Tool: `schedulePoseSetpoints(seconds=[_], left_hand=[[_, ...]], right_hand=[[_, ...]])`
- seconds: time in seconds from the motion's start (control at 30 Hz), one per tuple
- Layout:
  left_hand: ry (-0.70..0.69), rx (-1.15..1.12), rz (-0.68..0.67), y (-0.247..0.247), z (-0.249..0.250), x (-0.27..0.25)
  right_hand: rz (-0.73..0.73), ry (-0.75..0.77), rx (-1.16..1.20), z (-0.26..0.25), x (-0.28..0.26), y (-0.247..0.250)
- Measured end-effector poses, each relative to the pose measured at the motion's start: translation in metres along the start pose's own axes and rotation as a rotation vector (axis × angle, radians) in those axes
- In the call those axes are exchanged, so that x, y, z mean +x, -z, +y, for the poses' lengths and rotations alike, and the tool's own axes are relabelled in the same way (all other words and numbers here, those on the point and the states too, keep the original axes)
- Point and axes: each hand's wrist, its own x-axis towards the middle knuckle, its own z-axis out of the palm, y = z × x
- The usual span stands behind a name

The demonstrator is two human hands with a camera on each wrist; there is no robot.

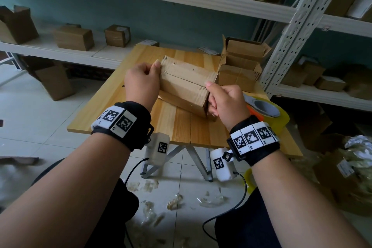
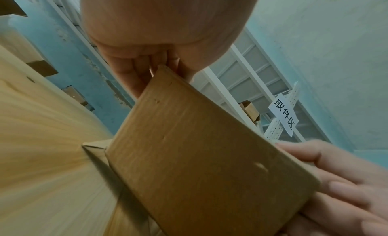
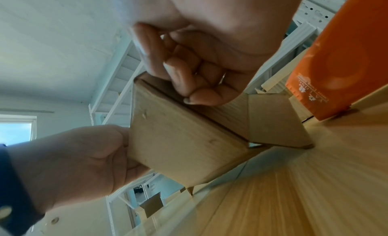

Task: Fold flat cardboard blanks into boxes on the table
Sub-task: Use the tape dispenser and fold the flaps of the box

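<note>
A brown cardboard box [image 1: 186, 82] lies tilted on the wooden table [image 1: 181, 127], its top flaps folded together along a centre seam. My left hand [image 1: 142, 84] pinches the box's far left corner, thumb on top. My right hand [image 1: 225, 100] grips the box's near right end with curled fingers. In the left wrist view the left hand's fingers [image 2: 134, 73] hold the top corner of the cardboard box [image 2: 199, 156]. The right wrist view has the right hand's fingers [image 3: 189, 77] curled over the seam of the cardboard box [image 3: 178, 148], and the left hand [image 3: 84, 156] at its other end.
Two open assembled boxes [image 1: 240, 64] stand at the table's back right. A tape dispenser with an orange body [image 1: 267, 110] lies at the right edge. Shelves with more boxes [image 1: 73, 37] line the wall behind. Tape scraps litter the floor [image 1: 175, 201].
</note>
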Motion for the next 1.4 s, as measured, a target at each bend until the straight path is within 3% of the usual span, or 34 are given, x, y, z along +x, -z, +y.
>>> schedulePoseSetpoints(seconds=[0.47, 0.63, 0.8, 0.9, 1.07, 1.2, 1.4], left_hand=[[0.048, -0.155, 0.000, 0.001, 0.000, 0.000], [0.113, -0.225, -0.078, 0.000, -0.001, 0.002], [0.202, -0.345, 0.002, -0.002, -0.004, 0.003], [0.203, -0.382, 0.002, 0.000, -0.001, 0.002], [0.087, -0.464, -0.026, 0.001, 0.010, -0.005], [-0.106, -0.468, -0.035, 0.001, 0.017, -0.014], [-0.305, -0.237, -0.029, 0.005, 0.014, -0.014]], right_hand=[[0.016, 0.034, -0.097, 0.001, 0.000, 0.002], [0.005, 0.025, -0.118, 0.005, 0.000, 0.000], [-0.027, 0.068, -0.235, 0.005, -0.002, -0.005], [0.042, 0.052, -0.218, 0.005, -0.001, -0.008], [0.192, -0.070, -0.103, 0.007, 0.006, -0.007], [0.190, -0.108, -0.245, 0.013, 0.011, -0.006], [0.193, -0.078, -0.340, 0.011, 0.015, -0.001]])
